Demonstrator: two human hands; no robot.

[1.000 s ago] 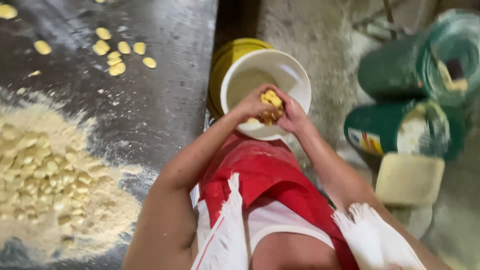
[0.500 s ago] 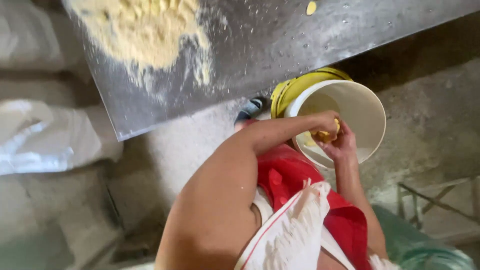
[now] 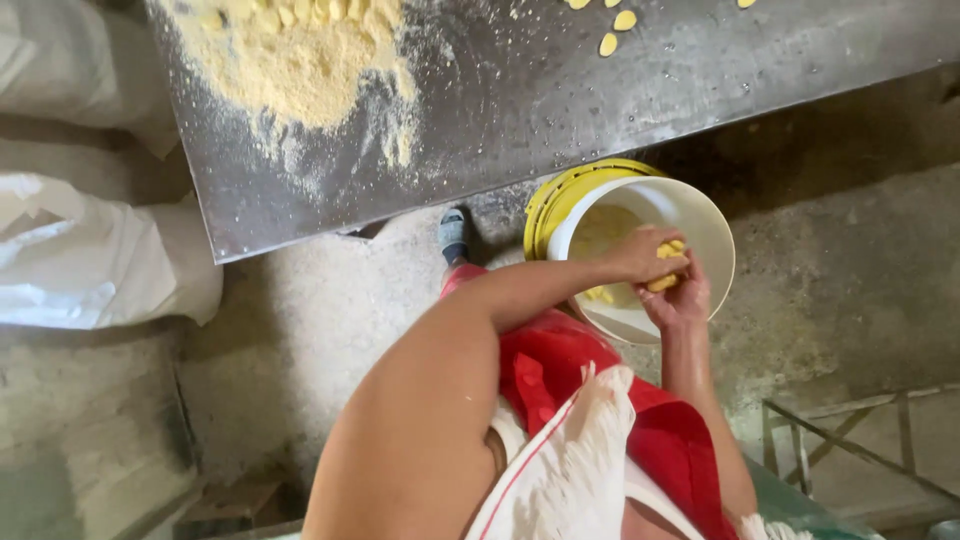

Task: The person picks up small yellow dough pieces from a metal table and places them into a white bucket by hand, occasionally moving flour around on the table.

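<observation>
Left hand (image 3: 640, 255) and right hand (image 3: 678, 298) pressed together around yellow dough lump (image 3: 664, 268), held over white bucket (image 3: 700, 215) (nested in yellow bucket (image 3: 560, 190)), beside floured metal table (image 3: 560, 90), white sacks (image 3: 100, 250) well apart.

1. Two buckets stand under the metal table (image 3: 560, 110) edge: one white bucket (image 3: 715, 250), one yellow bucket (image 3: 545, 200).
2. One flour heap (image 3: 300, 55) lies on the table.
3. Three dough pieces (image 3: 608, 43) show on the table's far edge.
4. One white sack (image 3: 100, 255) lies left of the table.
</observation>
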